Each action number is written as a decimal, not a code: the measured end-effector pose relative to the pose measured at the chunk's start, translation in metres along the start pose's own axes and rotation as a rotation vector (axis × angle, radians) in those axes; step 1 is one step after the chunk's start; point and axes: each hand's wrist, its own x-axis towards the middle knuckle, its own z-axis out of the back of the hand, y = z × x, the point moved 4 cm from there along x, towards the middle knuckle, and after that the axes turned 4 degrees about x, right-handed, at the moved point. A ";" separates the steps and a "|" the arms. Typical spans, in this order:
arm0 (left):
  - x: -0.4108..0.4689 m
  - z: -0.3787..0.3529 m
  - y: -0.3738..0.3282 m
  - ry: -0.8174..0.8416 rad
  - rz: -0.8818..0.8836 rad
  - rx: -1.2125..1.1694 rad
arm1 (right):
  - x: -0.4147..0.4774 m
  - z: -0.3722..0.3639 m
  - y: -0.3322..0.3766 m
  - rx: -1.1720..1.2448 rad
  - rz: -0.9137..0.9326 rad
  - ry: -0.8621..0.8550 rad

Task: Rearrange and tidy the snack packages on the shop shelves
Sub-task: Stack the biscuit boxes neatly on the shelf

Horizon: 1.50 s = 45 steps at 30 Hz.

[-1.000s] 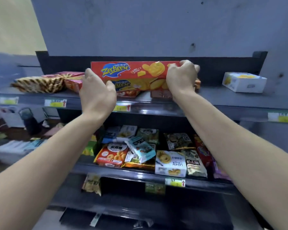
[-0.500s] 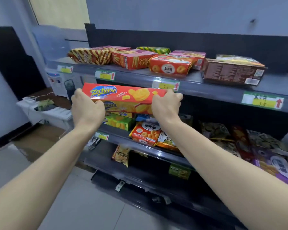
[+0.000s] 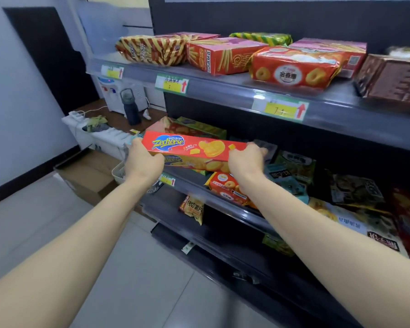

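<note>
— Where was the Zecheese box?
— Before the middle shelf, near its left end, long axis along the shelf edge, logo end leftward.
— And the hands?
— The left hand gripped its left end, the right hand its right

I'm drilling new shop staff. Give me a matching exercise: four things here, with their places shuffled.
1 red Zecheese box
2 striped snack bag
3 dark bottle
4 cardboard box

A on the floor
B top shelf, left end
C between left hand and right hand
D beside the water dispenser

Pairs: 1-C, 2-B, 3-D, 4-A
</note>
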 end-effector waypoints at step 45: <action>0.308 -0.139 0.085 0.688 -0.149 -0.058 | 0.142 -0.209 -0.020 -0.137 -0.407 -0.294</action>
